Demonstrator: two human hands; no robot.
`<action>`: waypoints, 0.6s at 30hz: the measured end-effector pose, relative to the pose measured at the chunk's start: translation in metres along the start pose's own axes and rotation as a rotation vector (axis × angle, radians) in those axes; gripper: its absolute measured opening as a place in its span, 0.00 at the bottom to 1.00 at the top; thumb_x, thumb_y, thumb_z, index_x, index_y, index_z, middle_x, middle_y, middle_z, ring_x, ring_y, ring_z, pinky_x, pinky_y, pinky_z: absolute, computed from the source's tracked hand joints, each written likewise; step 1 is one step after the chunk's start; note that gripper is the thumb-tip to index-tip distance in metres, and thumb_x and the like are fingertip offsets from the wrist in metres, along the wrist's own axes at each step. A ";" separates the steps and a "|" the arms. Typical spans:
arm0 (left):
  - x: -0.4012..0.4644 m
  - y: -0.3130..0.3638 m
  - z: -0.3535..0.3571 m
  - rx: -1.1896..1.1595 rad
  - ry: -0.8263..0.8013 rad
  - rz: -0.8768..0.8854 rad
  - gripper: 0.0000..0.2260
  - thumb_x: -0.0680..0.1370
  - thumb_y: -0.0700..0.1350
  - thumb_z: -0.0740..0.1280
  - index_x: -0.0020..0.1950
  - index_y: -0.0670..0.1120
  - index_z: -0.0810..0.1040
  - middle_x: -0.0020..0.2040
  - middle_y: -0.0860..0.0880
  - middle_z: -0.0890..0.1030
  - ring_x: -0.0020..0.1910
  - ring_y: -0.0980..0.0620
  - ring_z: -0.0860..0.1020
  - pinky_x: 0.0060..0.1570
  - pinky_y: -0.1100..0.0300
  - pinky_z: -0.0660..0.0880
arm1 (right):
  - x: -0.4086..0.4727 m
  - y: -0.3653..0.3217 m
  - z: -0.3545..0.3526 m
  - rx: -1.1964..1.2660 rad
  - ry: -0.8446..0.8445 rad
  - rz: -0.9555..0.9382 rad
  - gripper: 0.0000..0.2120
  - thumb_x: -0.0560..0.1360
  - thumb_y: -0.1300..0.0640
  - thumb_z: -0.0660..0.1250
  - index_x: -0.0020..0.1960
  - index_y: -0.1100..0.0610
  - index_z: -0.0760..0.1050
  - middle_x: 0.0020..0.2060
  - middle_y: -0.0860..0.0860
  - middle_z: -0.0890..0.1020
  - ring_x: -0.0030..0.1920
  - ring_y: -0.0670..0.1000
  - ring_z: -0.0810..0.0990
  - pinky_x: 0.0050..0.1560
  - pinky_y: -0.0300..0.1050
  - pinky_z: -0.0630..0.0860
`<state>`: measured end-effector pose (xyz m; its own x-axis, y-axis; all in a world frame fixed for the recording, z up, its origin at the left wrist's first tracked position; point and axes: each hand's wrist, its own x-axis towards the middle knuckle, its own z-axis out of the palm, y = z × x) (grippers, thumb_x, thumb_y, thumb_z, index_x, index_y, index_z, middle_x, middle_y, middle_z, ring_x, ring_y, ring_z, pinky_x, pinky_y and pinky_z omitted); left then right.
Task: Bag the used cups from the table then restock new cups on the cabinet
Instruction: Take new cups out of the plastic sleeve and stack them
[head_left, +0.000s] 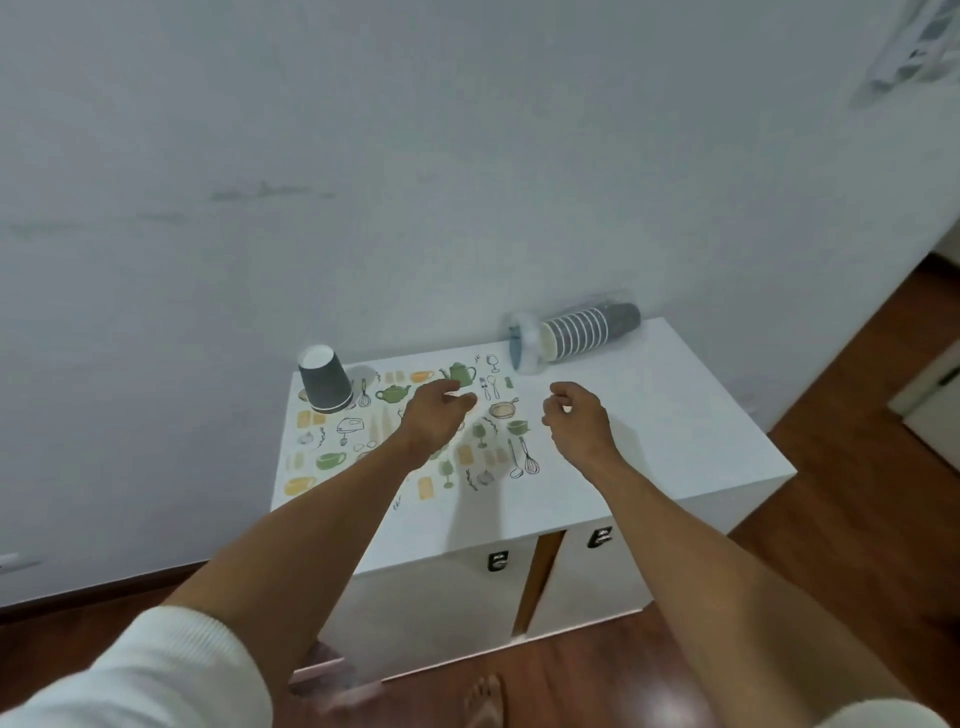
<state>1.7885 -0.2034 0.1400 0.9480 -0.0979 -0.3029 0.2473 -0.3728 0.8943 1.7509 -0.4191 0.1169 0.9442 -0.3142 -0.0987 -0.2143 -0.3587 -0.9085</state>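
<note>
So we're at the restock part, I'd say. One grey paper cup (325, 382) already sits upside down on the printed mat (415, 441), at its far left corner by the wall. The rest of the new ones are a nested stack lying on its side in a clear plastic sleeve (571, 335), just off the mat's far right corner on the white cabinet (675, 415).

Both hands are empty and hover over the mat: left hand (434, 415) with fingers loosely curled, right hand (576, 421) the same, holding nothing.

Tip for doing it well: steady the sleeve with one hand, pull a cup from the open end with the other, and set it rim-down beside the first so they line up.
</note>
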 end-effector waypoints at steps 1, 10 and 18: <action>0.013 0.004 0.009 0.006 -0.007 0.011 0.27 0.76 0.54 0.72 0.72 0.46 0.75 0.60 0.46 0.83 0.59 0.45 0.82 0.64 0.47 0.77 | 0.009 0.002 -0.006 -0.002 0.003 0.005 0.16 0.81 0.56 0.62 0.67 0.55 0.74 0.62 0.53 0.79 0.59 0.56 0.82 0.58 0.57 0.80; 0.128 0.057 0.063 -0.011 -0.012 0.004 0.38 0.63 0.64 0.71 0.70 0.49 0.77 0.61 0.45 0.83 0.61 0.42 0.81 0.65 0.43 0.77 | 0.114 -0.004 -0.058 -0.119 0.035 0.006 0.19 0.81 0.58 0.63 0.72 0.56 0.72 0.67 0.52 0.76 0.60 0.52 0.78 0.60 0.45 0.75; 0.203 0.072 0.083 -0.014 0.065 -0.055 0.25 0.66 0.69 0.70 0.36 0.47 0.73 0.35 0.46 0.74 0.42 0.46 0.82 0.41 0.54 0.70 | 0.217 0.007 -0.087 -0.380 0.059 -0.023 0.38 0.75 0.61 0.69 0.81 0.54 0.56 0.78 0.56 0.60 0.77 0.61 0.59 0.73 0.53 0.61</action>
<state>1.9823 -0.3271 0.1153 0.9439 -0.0169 -0.3297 0.3015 -0.3629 0.8817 1.9328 -0.5659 0.1244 0.9362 -0.3484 -0.0461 -0.2809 -0.6629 -0.6940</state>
